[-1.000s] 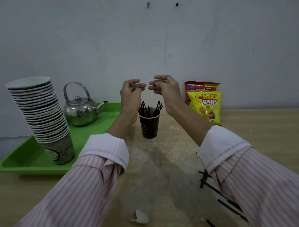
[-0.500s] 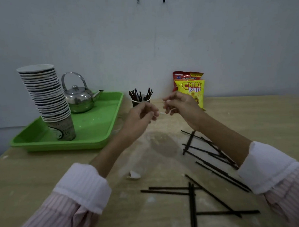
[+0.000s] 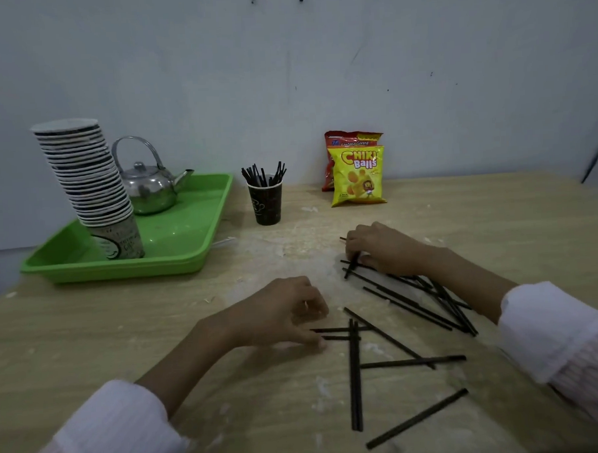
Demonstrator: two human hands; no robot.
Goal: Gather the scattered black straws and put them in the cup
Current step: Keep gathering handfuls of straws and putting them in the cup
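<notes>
A black paper cup (image 3: pixel 265 203) stands at the back of the wooden table (image 3: pixel 123 323) with several black straws upright in it. More black straws (image 3: pixel 355 378) lie scattered on the table in front of me, with a crossed pile (image 3: pixel 414 303) to the right. My left hand (image 3: pixel 277 316) is down on the table, its curled fingers and thumb closing around the left ends of two flat-lying straws (image 3: pixel 336 330). At the far end of the pile, my right hand (image 3: pixel 384 250) pinches one straw (image 3: pixel 351 267).
A green tray (image 3: pixel 188 238) at the back left holds a tall stack of paper cups (image 3: pixel 90 187) and a metal kettle (image 3: pixel 148 188). Two snack bags (image 3: pixel 357 172) lean against the wall right of the cup. A single straw (image 3: pixel 417 418) lies near the front edge.
Both hands have come down from above the cup to the table. The left now closes on two straw ends and the right pinches a straw in the pile.
</notes>
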